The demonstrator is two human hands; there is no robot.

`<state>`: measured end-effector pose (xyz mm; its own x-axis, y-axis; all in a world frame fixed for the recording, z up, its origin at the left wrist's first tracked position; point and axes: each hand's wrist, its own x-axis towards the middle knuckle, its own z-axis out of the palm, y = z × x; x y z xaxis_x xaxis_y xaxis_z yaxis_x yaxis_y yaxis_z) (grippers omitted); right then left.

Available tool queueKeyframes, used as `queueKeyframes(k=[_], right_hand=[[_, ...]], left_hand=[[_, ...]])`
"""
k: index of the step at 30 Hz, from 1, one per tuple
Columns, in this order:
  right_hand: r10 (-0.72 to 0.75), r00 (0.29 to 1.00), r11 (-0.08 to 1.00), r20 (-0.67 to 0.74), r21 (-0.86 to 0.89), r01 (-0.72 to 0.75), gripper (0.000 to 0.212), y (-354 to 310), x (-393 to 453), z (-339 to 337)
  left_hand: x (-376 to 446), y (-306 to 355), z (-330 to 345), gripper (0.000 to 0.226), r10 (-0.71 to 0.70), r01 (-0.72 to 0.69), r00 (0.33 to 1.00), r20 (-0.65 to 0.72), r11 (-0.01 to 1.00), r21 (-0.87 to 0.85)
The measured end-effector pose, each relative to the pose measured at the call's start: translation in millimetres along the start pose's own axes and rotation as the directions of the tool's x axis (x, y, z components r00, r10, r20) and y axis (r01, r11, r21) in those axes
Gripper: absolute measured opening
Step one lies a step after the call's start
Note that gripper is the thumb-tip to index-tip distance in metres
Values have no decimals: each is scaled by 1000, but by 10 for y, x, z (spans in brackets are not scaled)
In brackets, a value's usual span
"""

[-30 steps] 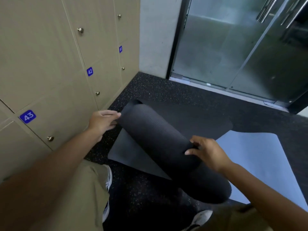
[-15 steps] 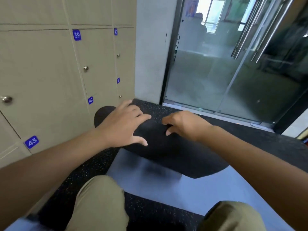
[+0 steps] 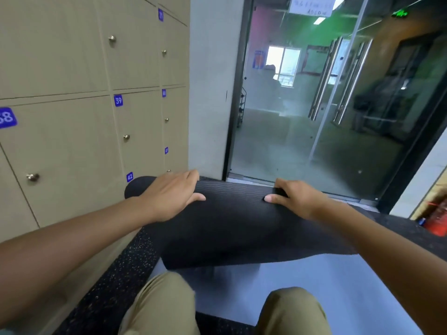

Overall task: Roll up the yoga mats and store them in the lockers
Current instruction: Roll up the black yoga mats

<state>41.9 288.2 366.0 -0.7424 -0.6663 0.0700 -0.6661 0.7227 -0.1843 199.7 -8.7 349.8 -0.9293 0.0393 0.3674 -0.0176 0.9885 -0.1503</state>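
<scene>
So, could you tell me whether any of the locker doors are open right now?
No, every locker door in view sits flush and closed beside the black mat.

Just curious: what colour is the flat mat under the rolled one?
Pale blue flat yoga mat, seen in the head view.

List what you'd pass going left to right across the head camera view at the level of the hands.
Locker door with the 42 tag → left hand lying on the rolled black yoga mat → right hand gripping the mat's far edge → red fire extinguisher at the far right.
</scene>
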Motion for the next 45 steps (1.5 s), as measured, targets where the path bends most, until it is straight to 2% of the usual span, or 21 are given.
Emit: queueKeyframes(k=[4, 8, 12, 15, 19, 21, 25, 28, 32, 37, 42, 45], right_hand=[[13, 999, 1000, -34, 3, -13, 40, -34, -206, -80], [3, 989, 1000, -148, 19, 0, 25, -246, -417, -381], [-88, 962, 994, -258, 35, 100, 22, -477, -855, -556], [-149, 944, 981, -293, 74, 178, 20, -663, -1350, -352], [-186, 950, 962, -249, 150, 228, 23, -835, -1931, 209], [-197, 953, 949, -229, 201, 244, 32, -871, -2151, 493], [-198, 950, 938, -243, 235, 255, 36, -829, -2481, 823], [-230, 935, 925, -269, 240, 296, 28, -841, -2803, 968], [-239, 916, 910, -323, 253, 327, 23, -929, -3166, 1080], [-278, 894, 907, -351, 212, 364, 21, -1035, -3523, 1114], [-273, 921, 899, -278, 266, 347, 25, -1166, -3820, 1368], [-243, 925, 900, -291, 289, 327, 26, -1226, -3897, 1423]], left_hand=[[-200, -94, -149, 42, -70, 71, 997, 44, 997, -12], [-390, -156, -507, 40, -49, 49, 999, 0, 998, -37], [-782, -190, -786, 36, -24, 20, 999, -47, 996, -92], [-1245, -163, -799, 33, -1, -1, 1000, -11, 989, -147], [-1800, 33, -537, 54, 79, -49, 990, 117, 969, -242], [-2034, 196, -315, 52, 121, -60, 977, 176, 946, -318], [-2324, 437, -151, 33, 143, -77, 982, 127, 905, -418], [-2475, 522, -210, 32, 189, -142, 980, 69, 893, -427], [-2717, 637, -336, 29, 263, -207, 962, 69, 874, -441], [-3074, 773, -456, 31, 240, -171, 967, 91, 866, -470], [-3532, 956, -335, 47, 215, -112, 960, 178, 882, -459], [-3703, 1025, -271, 49, 147, -64, 978, 150, 889, -454]])
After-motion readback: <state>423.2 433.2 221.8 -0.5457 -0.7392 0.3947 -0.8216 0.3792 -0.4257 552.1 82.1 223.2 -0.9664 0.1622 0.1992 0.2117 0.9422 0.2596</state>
